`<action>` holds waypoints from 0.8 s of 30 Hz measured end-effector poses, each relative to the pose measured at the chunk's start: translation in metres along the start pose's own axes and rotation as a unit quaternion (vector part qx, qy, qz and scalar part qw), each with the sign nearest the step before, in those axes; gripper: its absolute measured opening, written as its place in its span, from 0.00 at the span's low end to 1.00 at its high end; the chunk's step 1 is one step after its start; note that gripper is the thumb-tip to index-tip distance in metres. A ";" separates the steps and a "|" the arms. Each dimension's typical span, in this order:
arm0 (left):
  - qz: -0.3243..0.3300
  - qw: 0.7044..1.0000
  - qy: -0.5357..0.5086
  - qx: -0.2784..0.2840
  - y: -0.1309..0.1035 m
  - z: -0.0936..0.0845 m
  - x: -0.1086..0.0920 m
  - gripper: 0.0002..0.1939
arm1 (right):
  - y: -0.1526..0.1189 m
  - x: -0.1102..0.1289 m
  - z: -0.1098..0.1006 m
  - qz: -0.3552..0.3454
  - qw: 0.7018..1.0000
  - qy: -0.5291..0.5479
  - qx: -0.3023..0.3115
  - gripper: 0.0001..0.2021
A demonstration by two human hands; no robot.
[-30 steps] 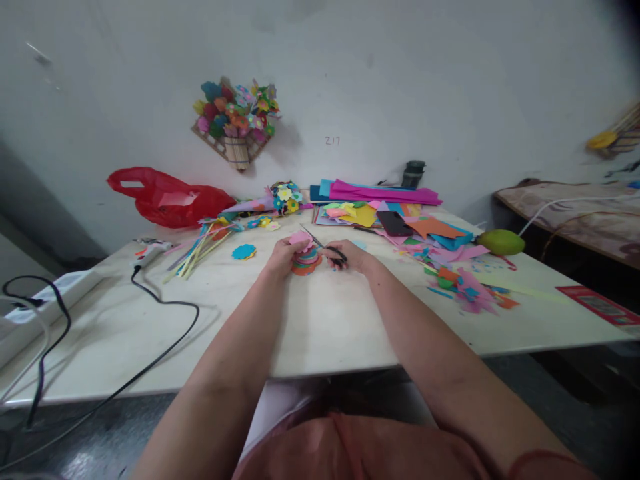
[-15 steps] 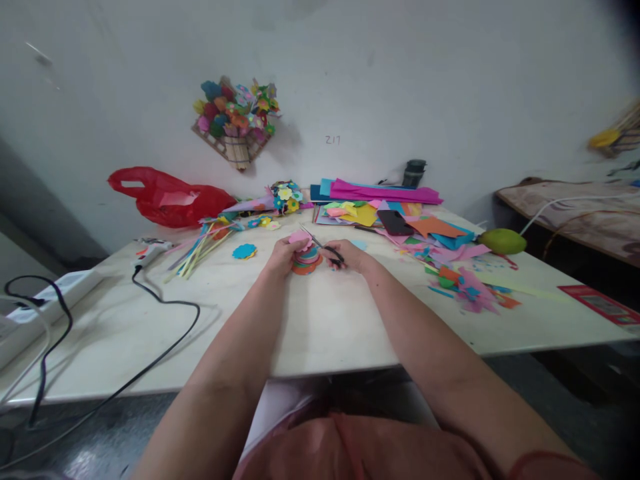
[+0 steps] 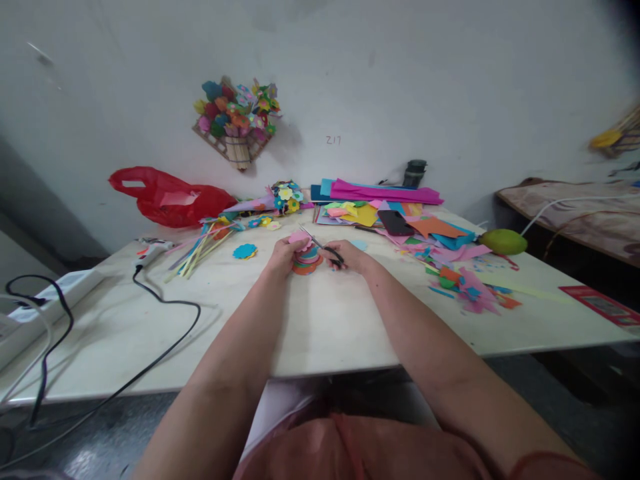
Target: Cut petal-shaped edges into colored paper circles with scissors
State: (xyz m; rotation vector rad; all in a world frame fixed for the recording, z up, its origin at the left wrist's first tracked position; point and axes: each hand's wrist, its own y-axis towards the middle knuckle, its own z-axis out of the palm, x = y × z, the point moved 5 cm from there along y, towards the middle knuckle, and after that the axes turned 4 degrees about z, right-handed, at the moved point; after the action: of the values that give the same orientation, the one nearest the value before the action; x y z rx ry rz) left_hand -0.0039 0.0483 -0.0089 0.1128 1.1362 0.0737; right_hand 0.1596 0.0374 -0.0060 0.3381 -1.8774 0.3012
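Note:
Over the middle of the white table (image 3: pixel 330 320), my left hand (image 3: pixel 284 256) pinches a pink paper piece (image 3: pixel 300 240) with a scalloped edge. My right hand (image 3: pixel 346 255) has its fingers in the black handles of a pair of scissors (image 3: pixel 334 253), whose blades point up and left at the pink paper's edge. Whether the blades touch the paper I cannot tell. Just below the pink piece lie several round paper pieces (image 3: pixel 306 268) in orange, blue and other colours, partly covered by it. To the left lies a blue scalloped paper flower (image 3: pixel 245 251), with yellow showing under it.
A glue gun (image 3: pixel 154 251) with a black cord and a power strip (image 3: pixel 47 307) are at the left. A red plastic bag (image 3: pixel 170 200), paper strips (image 3: pixel 193 257) and paper flowers (image 3: pixel 286 195) stand behind. Coloured paper, a phone (image 3: pixel 395 223) and scraps (image 3: pixel 473 290) cover the right.

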 end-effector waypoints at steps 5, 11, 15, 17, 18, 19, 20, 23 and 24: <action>0.012 1.000 -0.005 -0.004 0.001 0.001 0.000 0.17 | 0.000 -0.001 0.000 -0.004 1.000 0.008 0.005 0.15; 0.026 1.000 0.005 -0.009 0.004 0.001 0.003 0.16 | -0.002 0.003 0.000 0.004 1.000 0.010 -0.001 0.14; 0.031 0.999 0.004 -0.017 0.006 0.000 0.004 0.15 | 0.000 0.001 0.000 0.003 1.000 0.008 -0.003 0.15; 0.032 0.999 0.004 -0.017 0.007 0.000 0.005 0.15 | 0.001 -0.001 0.000 0.000 1.000 0.003 -0.004 0.15; 0.031 0.999 0.004 -0.018 0.007 0.000 0.005 0.15 | 0.002 -0.001 0.000 -0.001 1.000 0.001 -0.005 0.14; 0.032 0.999 0.004 -0.019 0.007 0.000 0.005 0.14 | 0.003 -0.002 0.000 -0.001 1.000 -0.002 -0.006 0.14; 0.032 0.999 0.004 -0.021 0.007 0.000 0.005 0.14 | 0.003 -0.003 0.000 -0.002 1.000 -0.004 -0.006 0.14; 0.034 0.999 0.001 -0.023 0.007 0.000 0.005 0.13 | 0.004 -0.003 0.000 -0.005 1.000 -0.007 -0.008 0.14; 0.035 0.999 0.001 -0.022 0.007 0.000 0.005 0.13 | 0.004 -0.003 0.000 -0.007 1.000 -0.006 -0.008 0.14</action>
State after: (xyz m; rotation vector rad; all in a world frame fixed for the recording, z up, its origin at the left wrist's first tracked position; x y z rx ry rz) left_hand -0.0020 0.0562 -0.0123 0.1125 1.1317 0.1611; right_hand 0.1588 0.0411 -0.0089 0.3426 -1.8873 0.2765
